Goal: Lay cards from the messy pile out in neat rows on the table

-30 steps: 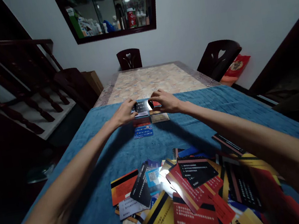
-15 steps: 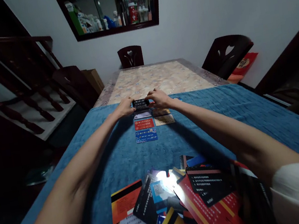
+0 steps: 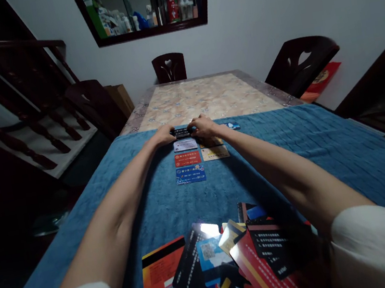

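Observation:
A black card (image 3: pixel 182 133) with pale print lies at or just above the blue cloth, at the far end of a column of cards. My left hand (image 3: pixel 164 135) pinches its left edge, and my right hand (image 3: pixel 203 127) grips its right edge. Below it in the column are a whitish card (image 3: pixel 185 145), a red card (image 3: pixel 187 158) and a blue card (image 3: pixel 190 174). A cream card (image 3: pixel 215 153) lies to the right of the red one. My right hand and wrist partly cover a yellowish card (image 3: pixel 217 141); another blue card (image 3: pixel 232 126) shows past the wrist.
Close to me, a loose heap of overlapping cards (image 3: pixel 210 258) lies on the blue cloth (image 3: pixel 146 219). Beyond the cloth extends the patterned tabletop (image 3: pixel 199 96). Dark chairs (image 3: pixel 169 68) stand around the table, and a stair railing (image 3: pixel 13 119) is at the left.
Both hands have lowered the black card, which was tilted up before and now looks nearly flat. The view has shifted slightly.

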`<state>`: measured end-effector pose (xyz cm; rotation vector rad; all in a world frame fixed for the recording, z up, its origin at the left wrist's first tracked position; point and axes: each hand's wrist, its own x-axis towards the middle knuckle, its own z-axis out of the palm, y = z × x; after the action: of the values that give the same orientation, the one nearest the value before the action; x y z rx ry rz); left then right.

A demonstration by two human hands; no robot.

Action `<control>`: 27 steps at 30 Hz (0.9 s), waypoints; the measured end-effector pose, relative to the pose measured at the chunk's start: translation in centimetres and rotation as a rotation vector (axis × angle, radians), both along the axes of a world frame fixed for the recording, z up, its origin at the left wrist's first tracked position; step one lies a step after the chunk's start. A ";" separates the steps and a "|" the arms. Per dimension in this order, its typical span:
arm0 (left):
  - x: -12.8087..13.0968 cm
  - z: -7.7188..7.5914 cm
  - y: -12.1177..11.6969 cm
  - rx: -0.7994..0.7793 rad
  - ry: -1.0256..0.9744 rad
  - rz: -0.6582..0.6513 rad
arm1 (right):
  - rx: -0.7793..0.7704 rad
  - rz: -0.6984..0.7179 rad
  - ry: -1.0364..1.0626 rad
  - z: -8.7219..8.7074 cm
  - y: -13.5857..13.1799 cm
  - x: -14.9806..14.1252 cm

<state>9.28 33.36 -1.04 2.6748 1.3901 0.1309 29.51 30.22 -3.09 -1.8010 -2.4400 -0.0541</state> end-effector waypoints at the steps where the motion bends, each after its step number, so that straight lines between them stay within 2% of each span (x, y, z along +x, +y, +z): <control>1: 0.0 -0.1 0.1 -0.009 0.003 -0.003 | -0.006 -0.005 0.001 0.0 0.1 0.0; 7: 0.0 -0.3 0.4 -0.028 0.022 -0.024 | -0.035 0.000 -0.009 -0.1 0.1 0.4; 21: 0.3 -0.3 0.7 -0.049 0.065 -0.045 | -0.012 0.107 -0.110 0.0 0.2 0.6; 27: 0.7 -0.1 0.7 -0.081 0.071 -0.022 | 0.004 0.053 -0.144 0.3 -0.4 0.4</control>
<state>9.98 34.06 -1.14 2.6514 1.3537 -0.0229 29.89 29.81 -2.75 -1.7882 -2.5805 -0.1903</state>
